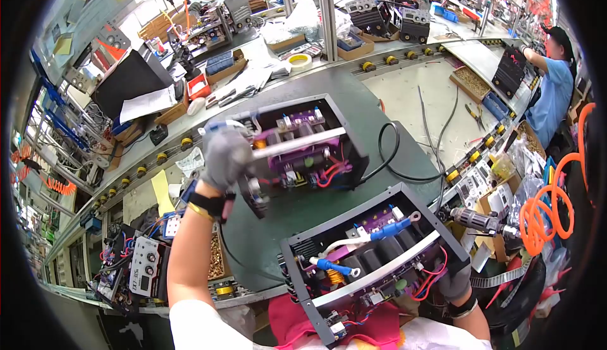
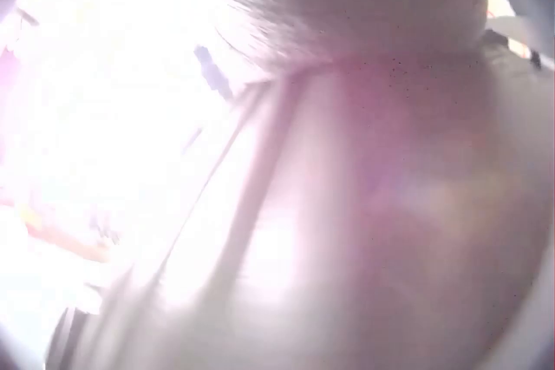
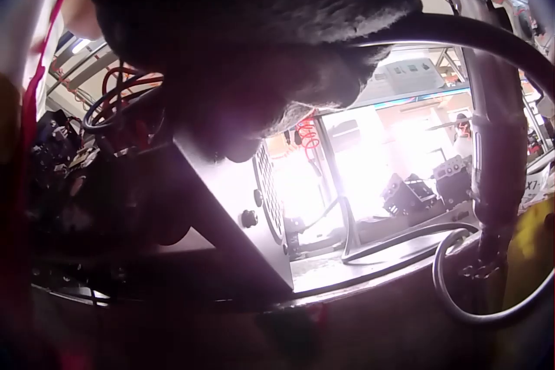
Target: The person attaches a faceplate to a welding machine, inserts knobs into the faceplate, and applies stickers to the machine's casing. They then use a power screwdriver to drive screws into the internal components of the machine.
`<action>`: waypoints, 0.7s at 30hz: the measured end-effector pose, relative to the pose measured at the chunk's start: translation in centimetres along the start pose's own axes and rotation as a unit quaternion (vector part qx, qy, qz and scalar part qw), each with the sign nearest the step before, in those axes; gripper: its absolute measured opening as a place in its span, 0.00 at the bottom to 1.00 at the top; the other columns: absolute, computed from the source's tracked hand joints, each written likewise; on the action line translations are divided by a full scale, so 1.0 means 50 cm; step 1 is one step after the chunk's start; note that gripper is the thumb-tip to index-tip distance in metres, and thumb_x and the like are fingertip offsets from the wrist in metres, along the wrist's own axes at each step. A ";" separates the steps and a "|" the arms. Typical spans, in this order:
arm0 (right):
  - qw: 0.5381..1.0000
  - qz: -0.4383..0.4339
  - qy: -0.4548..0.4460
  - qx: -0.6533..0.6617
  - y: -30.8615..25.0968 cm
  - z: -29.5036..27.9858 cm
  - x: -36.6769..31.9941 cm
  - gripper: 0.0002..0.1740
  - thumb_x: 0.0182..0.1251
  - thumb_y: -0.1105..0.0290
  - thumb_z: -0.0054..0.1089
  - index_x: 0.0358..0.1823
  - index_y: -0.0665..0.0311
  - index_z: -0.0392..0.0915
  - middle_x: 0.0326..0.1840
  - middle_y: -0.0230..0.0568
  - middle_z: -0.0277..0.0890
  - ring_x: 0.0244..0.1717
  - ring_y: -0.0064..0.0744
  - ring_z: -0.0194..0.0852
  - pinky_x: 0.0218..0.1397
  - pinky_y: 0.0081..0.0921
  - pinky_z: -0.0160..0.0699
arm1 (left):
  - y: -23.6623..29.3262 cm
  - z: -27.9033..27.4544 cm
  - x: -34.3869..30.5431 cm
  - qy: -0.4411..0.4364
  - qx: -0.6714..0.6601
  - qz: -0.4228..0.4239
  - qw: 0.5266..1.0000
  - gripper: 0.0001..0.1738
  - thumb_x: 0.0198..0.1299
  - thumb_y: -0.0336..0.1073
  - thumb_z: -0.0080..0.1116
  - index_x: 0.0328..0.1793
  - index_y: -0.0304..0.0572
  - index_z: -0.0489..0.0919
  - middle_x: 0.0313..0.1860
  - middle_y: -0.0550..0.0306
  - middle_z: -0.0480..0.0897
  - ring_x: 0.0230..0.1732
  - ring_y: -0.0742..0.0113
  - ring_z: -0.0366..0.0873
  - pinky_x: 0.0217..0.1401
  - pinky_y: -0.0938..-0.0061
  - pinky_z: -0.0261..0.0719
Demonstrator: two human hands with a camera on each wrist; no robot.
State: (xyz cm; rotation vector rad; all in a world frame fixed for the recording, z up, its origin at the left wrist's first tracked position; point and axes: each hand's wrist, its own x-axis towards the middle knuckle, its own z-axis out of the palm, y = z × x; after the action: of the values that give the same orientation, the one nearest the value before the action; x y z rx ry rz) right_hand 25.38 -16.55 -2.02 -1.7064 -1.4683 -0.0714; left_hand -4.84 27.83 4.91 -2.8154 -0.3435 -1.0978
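Two open black machine housings with purple circuit boards are in the head view. The far housing point(image 1: 303, 136) lies on the green work surface point(image 1: 265, 236). At its left end is my grey-gloved left hand point(image 1: 226, 154), blurred, its fingers not clear. The near housing point(image 1: 379, 258) sits tilted at the front edge, close to my body, blue-sleeved cable lugs point(image 1: 341, 266) over its inside. My gloved right hand point(image 1: 454, 282) grips its right end; in the right wrist view, dark gloved fingers point(image 3: 295, 84) curl over the housing point(image 3: 234, 205). The left wrist view shows mainly blurred pale cloth point(image 2: 347, 14).
A black cable point(image 1: 395, 154) loops right of the far housing. A power tool point(image 1: 474, 219) and orange coiled hose point(image 1: 547, 223) are at the right. At the left stands another unit point(image 1: 148, 268) beside a screw tray point(image 1: 218, 258). A person in blue point(image 1: 550, 91) works at the far right.
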 end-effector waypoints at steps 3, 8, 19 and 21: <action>0.996 0.018 0.012 0.085 -0.020 0.021 0.020 0.07 0.49 0.73 0.57 0.31 0.65 0.77 0.20 0.40 0.72 0.18 0.45 0.73 0.22 0.32 0.68 | 0.050 -0.011 -0.048 -0.038 -0.052 -0.112 0.992 0.14 0.59 0.43 0.52 0.33 0.41 0.80 0.31 0.47 0.79 0.40 0.47 0.77 0.49 0.60 0.74; 0.997 0.040 0.040 0.056 -0.013 0.080 -0.030 0.06 0.50 0.76 0.59 0.31 0.66 0.77 0.21 0.38 0.73 0.20 0.40 0.73 0.23 0.30 0.68 | 0.081 -0.031 -0.049 -0.070 -0.107 -0.184 0.975 0.15 0.64 0.41 0.50 0.41 0.36 0.79 0.37 0.45 0.81 0.44 0.44 0.77 0.51 0.60 0.74; 0.995 -0.002 0.064 0.080 0.025 0.284 0.088 0.06 0.57 0.72 0.60 0.33 0.65 0.76 0.27 0.47 0.74 0.29 0.51 0.73 0.33 0.38 0.69 | 0.154 -0.234 -0.308 0.085 -0.063 -0.597 0.795 0.11 0.64 0.39 0.56 0.44 0.40 0.81 0.29 0.53 0.85 0.22 0.72 0.78 0.24 0.76 0.74; 0.998 -0.017 0.028 0.061 0.001 0.267 0.106 0.07 0.62 0.72 0.58 0.39 0.68 0.79 0.33 0.50 0.78 0.34 0.50 0.77 0.38 0.36 0.73 | 0.178 -0.225 -0.416 -0.050 0.071 -0.608 0.789 0.10 0.63 0.41 0.57 0.42 0.43 0.81 0.31 0.47 0.84 0.28 0.55 0.82 0.32 0.66 0.78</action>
State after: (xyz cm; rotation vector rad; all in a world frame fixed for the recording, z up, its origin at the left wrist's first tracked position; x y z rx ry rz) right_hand 20.81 -4.11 -7.53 -1.5705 -1.4307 -0.0470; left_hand -24.89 13.67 -1.04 -2.3007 -2.3135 -0.8869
